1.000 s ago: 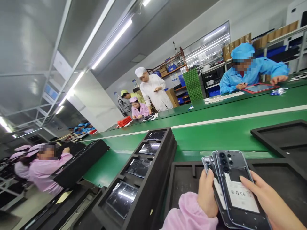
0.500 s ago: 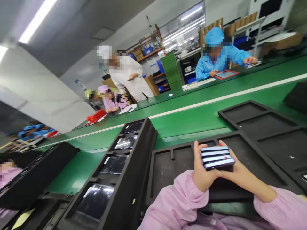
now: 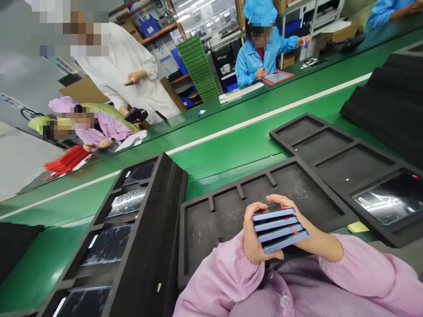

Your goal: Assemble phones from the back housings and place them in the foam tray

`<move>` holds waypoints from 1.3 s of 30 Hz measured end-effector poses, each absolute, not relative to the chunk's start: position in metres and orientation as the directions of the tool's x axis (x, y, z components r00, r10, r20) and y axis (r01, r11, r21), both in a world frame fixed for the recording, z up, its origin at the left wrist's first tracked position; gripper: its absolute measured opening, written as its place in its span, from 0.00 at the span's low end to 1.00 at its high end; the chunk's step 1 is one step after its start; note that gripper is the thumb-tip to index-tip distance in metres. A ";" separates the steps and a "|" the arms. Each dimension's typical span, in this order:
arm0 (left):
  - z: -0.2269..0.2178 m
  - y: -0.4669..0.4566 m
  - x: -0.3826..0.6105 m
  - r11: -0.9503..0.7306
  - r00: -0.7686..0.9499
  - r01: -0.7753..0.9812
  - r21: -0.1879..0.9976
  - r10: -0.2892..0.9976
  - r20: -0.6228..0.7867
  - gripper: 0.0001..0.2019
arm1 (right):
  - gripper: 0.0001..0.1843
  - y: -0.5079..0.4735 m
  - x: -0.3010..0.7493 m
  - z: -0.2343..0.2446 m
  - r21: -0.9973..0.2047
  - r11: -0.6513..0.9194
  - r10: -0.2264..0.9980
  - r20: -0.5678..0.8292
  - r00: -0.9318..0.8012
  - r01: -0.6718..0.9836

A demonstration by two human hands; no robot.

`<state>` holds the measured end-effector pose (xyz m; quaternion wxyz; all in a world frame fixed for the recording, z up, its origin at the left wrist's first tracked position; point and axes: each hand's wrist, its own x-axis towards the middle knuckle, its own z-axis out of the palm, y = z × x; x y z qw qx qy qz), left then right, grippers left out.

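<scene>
Both my hands clasp a stack of several phone back covers (image 3: 279, 229), seen edge-on with blue rims, close to my chest. My left hand (image 3: 253, 240) wraps the stack's left side, thumb on top. My right hand (image 3: 313, 240) grips it from the right and underneath. The stack hovers over the near edge of a black foam tray (image 3: 231, 211) with empty pockets. Pink sleeves cover both my forearms.
A stack of black trays (image 3: 145, 229) holding glossy covers stands at left. Another black tray (image 3: 350, 163) at right holds one cover (image 3: 390, 202). A green conveyor belt (image 3: 231, 136) runs beyond. Several workers sit or stand across it. More black trays (image 3: 393, 101) are piled far right.
My view has tilted down and right. The covers went from fanned flat with backs showing to squared into an edge-on stack held in both hands, drawn nearer my body.
</scene>
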<state>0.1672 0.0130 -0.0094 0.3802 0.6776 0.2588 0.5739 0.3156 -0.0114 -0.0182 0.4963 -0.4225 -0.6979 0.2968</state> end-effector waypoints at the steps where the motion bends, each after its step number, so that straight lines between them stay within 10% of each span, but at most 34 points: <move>1: -0.011 0.013 0.166 -0.589 0.207 -0.090 0.803 0.778 0.593 0.41 | 0.33 -0.011 0.318 -0.019 -0.807 0.492 0.871 0.464 -0.165 0.327; 7: -0.016 0.014 0.167 -0.583 0.123 -0.147 0.799 0.791 0.599 0.45 | 0.17 0.004 0.334 -0.014 -0.702 0.400 0.912 0.239 -0.335 0.589; 10: 0.000 0.025 0.174 -0.362 0.013 -0.202 0.910 0.928 0.373 0.36 | 0.10 0.003 0.332 0.001 -0.676 0.344 0.935 0.182 -0.305 0.652; 14: 0.021 0.047 0.192 0.073 -0.080 -0.222 0.972 0.992 -0.093 0.32 | 0.23 -0.004 0.324 0.034 -0.643 0.168 0.974 -0.011 -0.228 0.747; 18: 0.015 0.056 0.204 0.228 -0.154 -0.148 0.962 0.956 -0.250 0.32 | 0.35 0.001 0.320 0.047 -0.593 0.093 0.947 -0.196 -0.255 0.800; 25: 0.000 0.092 0.189 -0.022 -0.123 -0.024 0.999 0.992 0.019 0.21 | 0.38 0.007 0.315 0.021 -0.600 0.178 0.942 -0.124 -0.310 0.780; 39: -0.008 0.127 0.175 0.095 0.244 -0.092 0.991 0.967 -0.070 0.10 | 0.20 0.009 0.326 -0.006 -0.584 0.406 0.914 0.254 -0.317 0.703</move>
